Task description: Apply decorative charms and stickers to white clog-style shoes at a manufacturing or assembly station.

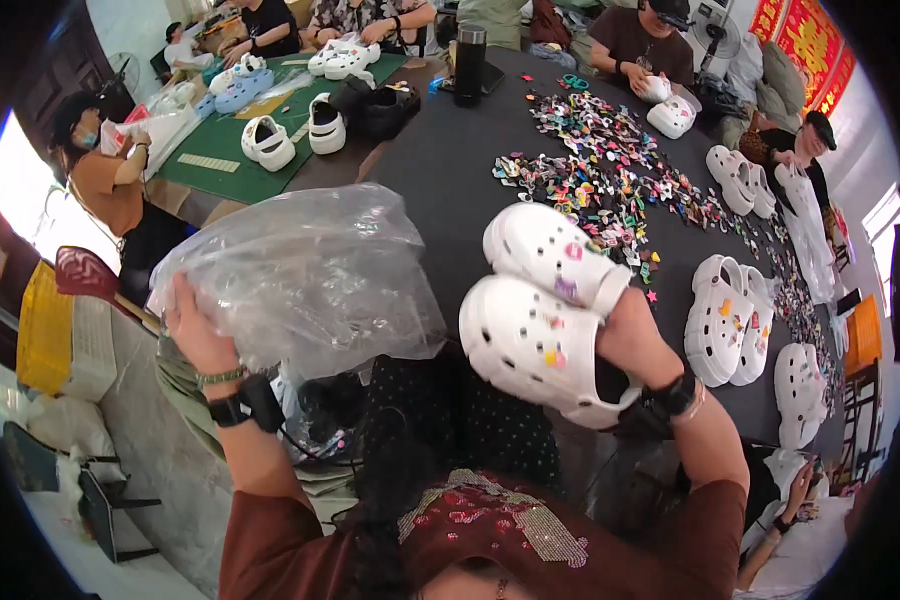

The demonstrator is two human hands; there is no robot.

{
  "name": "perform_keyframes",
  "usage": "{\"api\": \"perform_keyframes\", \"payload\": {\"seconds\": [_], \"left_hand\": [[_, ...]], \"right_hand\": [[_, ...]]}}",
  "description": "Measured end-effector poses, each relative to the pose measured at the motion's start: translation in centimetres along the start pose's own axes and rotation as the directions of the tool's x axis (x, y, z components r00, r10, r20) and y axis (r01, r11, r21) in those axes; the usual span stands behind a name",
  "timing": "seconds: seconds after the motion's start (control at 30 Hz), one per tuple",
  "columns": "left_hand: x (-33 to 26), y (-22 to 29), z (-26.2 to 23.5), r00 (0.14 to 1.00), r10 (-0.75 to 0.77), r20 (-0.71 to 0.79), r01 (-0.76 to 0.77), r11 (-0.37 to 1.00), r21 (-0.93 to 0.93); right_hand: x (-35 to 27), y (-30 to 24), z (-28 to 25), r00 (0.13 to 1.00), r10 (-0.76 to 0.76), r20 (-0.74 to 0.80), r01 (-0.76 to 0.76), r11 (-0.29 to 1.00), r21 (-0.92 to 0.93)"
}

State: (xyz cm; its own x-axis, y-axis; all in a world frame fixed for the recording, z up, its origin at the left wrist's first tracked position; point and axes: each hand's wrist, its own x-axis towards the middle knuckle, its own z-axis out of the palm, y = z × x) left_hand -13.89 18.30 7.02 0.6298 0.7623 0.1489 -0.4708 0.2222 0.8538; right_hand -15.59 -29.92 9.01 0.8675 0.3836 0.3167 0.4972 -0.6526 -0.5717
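Clogs [537, 318] fill right hand [630, 342] while left hand [198, 330] holds bag [315, 275].

A dark table [420, 155] bears charms [622, 200] and clogs [715, 325].

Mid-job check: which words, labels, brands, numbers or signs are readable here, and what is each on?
Red wall banner: gold characters, which I won't copy out.
White clogs held in the right hand: no lettering I can make out.
Clear plastic bag at the left hand: no readable print.
Loose charms: too small to read.
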Motion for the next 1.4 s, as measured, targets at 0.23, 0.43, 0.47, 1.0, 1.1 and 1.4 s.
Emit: {"api": "perform_keyframes", "payload": {"seconds": [0.23,0.43,0.47,1.0,1.1,1.4], "left_hand": [[-0.1,-3.1,-5.1,0.983,0.123,-0.134,-0.093,0.974,0.206],[-4.0,-6.8,-6.1,0.87,0.299,0.392,-0.476,0.717,0.509],[-4.7,-6.5,-5.2,0.788,0.345,0.51,-0.599,0.622,0.504],[-7.9,-14.6,3.1,0.359,0.103,0.928,-0.915,0.236,0.327],[-7.2,-14.0,3.0,0.34,0.089,0.936,-0.897,0.331,0.294],[-13.9,-4.2,3.5,0.72,0.026,0.693,-0.398,0.834,0.383]], "right_hand": [[6.6,3.5,1.3,0.989,-0.03,-0.144,0.011,0.992,-0.129],[9.3,5.7,3.7,0.975,0.167,-0.144,-0.208,0.916,-0.344],[9.2,5.5,3.7,0.984,0.114,-0.138,-0.157,0.923,-0.351],[2.3,-6.1,-1.4,0.989,0.123,-0.088,-0.137,0.973,-0.183],[1.4,-7.4,1.1,0.998,0.021,0.065,-0.015,0.997,-0.08],[1.8,-9.3,9.3,0.958,-0.208,0.195,0.172,0.968,0.184]]}}
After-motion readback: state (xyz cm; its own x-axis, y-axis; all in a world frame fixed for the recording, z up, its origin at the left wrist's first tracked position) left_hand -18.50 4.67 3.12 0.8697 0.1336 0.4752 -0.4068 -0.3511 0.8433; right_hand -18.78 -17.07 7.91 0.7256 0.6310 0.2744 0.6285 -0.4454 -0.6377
